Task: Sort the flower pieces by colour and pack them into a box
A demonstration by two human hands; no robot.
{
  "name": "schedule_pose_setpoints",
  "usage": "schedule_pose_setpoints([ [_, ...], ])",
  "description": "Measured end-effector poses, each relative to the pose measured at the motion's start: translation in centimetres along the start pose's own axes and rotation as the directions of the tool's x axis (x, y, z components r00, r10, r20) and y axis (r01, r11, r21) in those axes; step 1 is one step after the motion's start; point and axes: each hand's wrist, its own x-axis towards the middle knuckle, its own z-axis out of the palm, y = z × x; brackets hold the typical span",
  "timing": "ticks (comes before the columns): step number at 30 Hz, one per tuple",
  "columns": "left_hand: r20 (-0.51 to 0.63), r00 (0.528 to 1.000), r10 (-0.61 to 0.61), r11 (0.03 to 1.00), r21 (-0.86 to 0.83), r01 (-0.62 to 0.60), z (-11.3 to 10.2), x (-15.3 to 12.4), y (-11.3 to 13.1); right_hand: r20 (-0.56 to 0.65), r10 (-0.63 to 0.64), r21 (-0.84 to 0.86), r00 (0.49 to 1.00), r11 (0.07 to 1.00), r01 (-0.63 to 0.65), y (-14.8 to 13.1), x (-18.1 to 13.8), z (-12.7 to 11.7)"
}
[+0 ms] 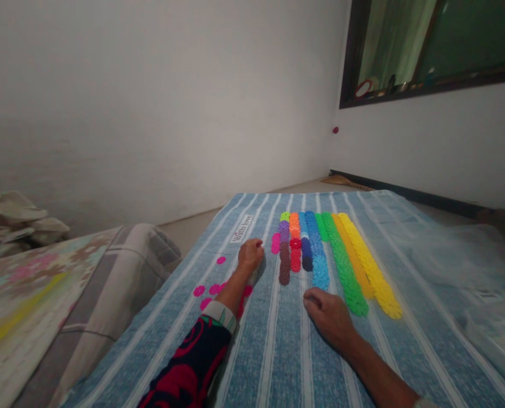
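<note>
My left hand (250, 256) is closed above the striped cloth, thumb and fingers drawn together; whatever may be between them cannot be made out. Just right of it lies a short magenta row of flower-shaped discs (275, 243). Loose magenta discs (199, 290) are scattered around my left forearm, some partly hidden under it. My right hand (329, 316) rests with curled fingers near the lower end of the blue row (316, 243); its palm is hidden. Overlapping rows in brown (285, 263), red (295, 258), green (343, 269) and yellow (371, 266) stretch across the cloth.
A blue-and-white striped cloth (273, 362) covers the table. A "With love" strip (241, 229) lies beyond my left hand. Clear plastic packaging (460, 255) and a translucent container (496, 340) are at right. A covered surface with floral fabric (27, 272) stands at left.
</note>
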Motion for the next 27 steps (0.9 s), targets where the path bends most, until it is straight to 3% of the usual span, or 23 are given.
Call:
schedule_pose_setpoints([
  [6, -0.032, 0.992, -0.125, 0.972, 0.195, 0.129, -5.8, 0.6, -5.0, -0.005, -0.006, -0.021, 1.000, 1.000, 0.006, -0.2, -0.1, -0.1],
  [10, -0.008, 0.978, -0.209, 0.940, 0.275, 0.203, -7.7, 0.1, -7.7, -0.008, -0.006, -0.029, 1.000, 1.000, 0.006, -0.3, -0.2, -0.1],
  [14, 0.011, 0.969, -0.245, 0.938, 0.255, 0.235, -7.6, -0.5, -9.1, -0.014, -0.006, -0.031, 1.000, 1.000, 0.005, -0.3, -0.2, -0.1],
  [20, 0.002, 0.960, -0.279, 0.959, 0.060, 0.278, -6.8, -0.3, -9.9, -0.014, -0.019, -0.012, 1.000, 1.000, 0.019, -0.3, -0.4, -0.2],
  [27, 0.103, 0.963, -0.248, 0.935, -0.233, 0.266, -6.1, -2.1, -8.4, -0.009, -0.014, -0.012, 1.000, 1.000, 0.014, -0.4, -0.4, -0.2],
])
